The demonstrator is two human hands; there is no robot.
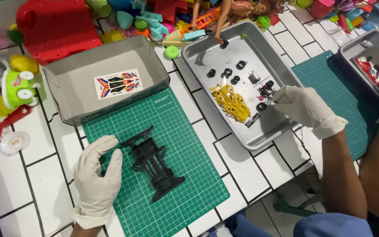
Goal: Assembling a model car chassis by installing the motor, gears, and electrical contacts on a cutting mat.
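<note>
Chassis [154, 162] mid-mat, L hand [97, 173] open beside; R hand [301, 105] pinching small part in tray [207, 44].

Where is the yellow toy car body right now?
In the head view, the yellow plastic car body lies inside the silver metal tray, right of the green cutting mat, among small black wheels, just left of the gloved right hand.

I see a hobby workbench for toy assembly: a white tiled desk [44, 171] with a green cutting mat [189, 145], metal parts tray [198, 48], and heaped plastic toys [154, 17].
</note>
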